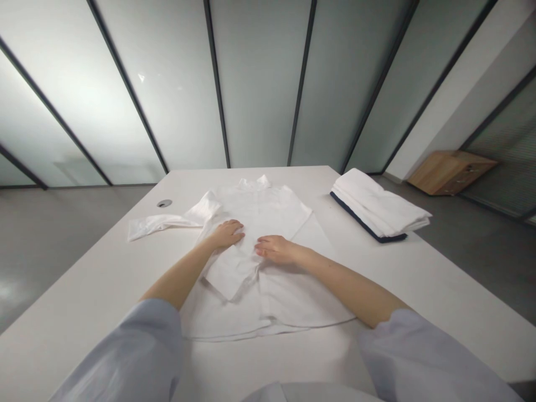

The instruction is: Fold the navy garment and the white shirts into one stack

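Beneath my palms lies a white collared shirt (297,296), spread flat on the table (104,268). Its long axis runs straight away from me, with the collar (253,182) at the far end and the hem (268,330) at the near end, so both hands are about midway along it. A folded-over flap of the shirt (229,272) lies across the body, toward my left.

My left hand (226,234) rests open and palm down at the flap's far end. My right hand (276,249) lies just as open on the body, just right of the flap. Neither hand has hold of anything, and my fingers nearly meet.

One shirt sleeve (165,226) stretches out on the table to the left, nearer my left hand. To the right, nearer my right hand, sits a folded white stack with a navy edge (377,204). Farther right, a wooden cabinet (450,172) stands on the floor beyond the table.
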Motion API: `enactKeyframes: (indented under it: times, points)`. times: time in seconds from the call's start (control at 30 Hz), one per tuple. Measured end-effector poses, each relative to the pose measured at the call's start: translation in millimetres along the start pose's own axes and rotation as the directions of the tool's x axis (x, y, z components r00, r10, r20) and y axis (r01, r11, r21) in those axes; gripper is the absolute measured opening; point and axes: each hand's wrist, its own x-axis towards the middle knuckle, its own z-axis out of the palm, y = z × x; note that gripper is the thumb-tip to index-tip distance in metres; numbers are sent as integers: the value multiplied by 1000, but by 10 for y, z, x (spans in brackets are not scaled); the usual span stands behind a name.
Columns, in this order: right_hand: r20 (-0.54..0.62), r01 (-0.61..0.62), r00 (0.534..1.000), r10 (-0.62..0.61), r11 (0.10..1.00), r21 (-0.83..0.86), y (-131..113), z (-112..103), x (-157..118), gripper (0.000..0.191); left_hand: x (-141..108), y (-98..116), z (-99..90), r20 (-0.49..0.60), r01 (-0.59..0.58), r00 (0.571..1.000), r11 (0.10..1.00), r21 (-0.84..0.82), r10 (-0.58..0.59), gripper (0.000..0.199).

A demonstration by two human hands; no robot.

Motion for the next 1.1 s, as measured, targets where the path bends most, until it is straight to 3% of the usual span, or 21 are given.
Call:
enactKeyframes:
  times: [0.17, 0.37, 0.47, 0.8, 0.97, 1.1]
  points:
    - [35, -144, 988, 149, 982, -119, 36, 152, 50, 58, 52, -8, 111, -21, 47, 999, 991, 129, -45, 52]
    - [-18, -165, 986, 164, 978, -127, 125, 213, 91, 59, 37, 22, 54, -248, 145, 962, 982, 119, -112, 41]
    - [-26, -163, 987, 161, 980, -113, 126, 222, 78, 61, -18, 61, 33, -297, 202, 941, 972, 116, -161, 32]
    - [-19, -205, 979, 204, 973, -103, 113, 238, 46, 70, -156, 91, 14, -251, 215, 948, 975, 55, -195, 32]
    - [-22, -311, 950, 311, 939, -147, 116, 297, 64, 85, -151, 187, 37, -222, 368, 917, 916, 159, -330, 50]
    - [0, -313, 948, 317, 935, -164, 74, 313, 42, 86, -132, 190, 66, -105, 377, 926, 905, 195, -363, 62]
